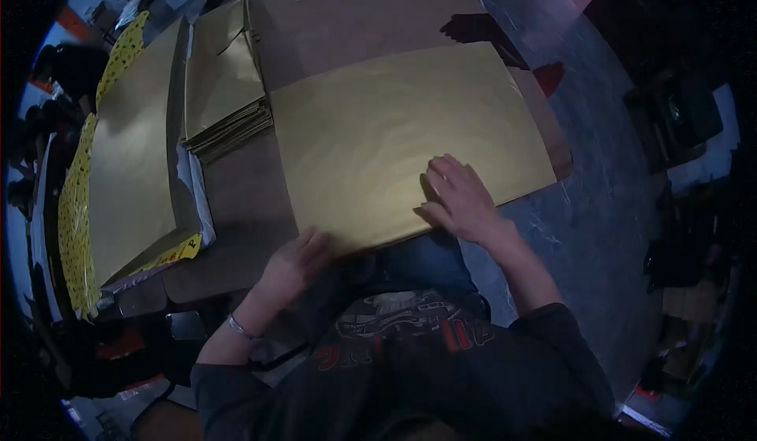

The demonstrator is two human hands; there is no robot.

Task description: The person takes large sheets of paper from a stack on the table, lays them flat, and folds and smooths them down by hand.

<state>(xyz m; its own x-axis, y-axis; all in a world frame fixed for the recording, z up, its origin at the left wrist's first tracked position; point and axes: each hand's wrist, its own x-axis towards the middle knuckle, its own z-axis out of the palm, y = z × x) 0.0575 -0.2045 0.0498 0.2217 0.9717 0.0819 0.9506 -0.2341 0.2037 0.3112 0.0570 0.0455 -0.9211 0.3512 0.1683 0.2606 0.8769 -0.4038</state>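
Observation:
A large sheet of gold-coloured paper [394, 126] lies flat before me on the brown table, its near edge close to my lap. My right hand [457, 200] rests on top of it near that edge, fingers stretched and the thumb apart, holding nothing. At the sheet's near left corner is my left hand [300, 260], its fingers bent over the paper edge. The thumb of that hand is hidden. Whether the sheet is a single layer or several, I cannot tell.
Left of the sheet sits a stack of folded gold paper [225, 86]. Farther left, larger gold sheets [134, 165] lie on yellow patterned wrapping [75, 228]. Another person's hand [473, 27] is near the sheet's far edge. The brown table [244, 197] extends beneath; grey floor [607, 228] lies right.

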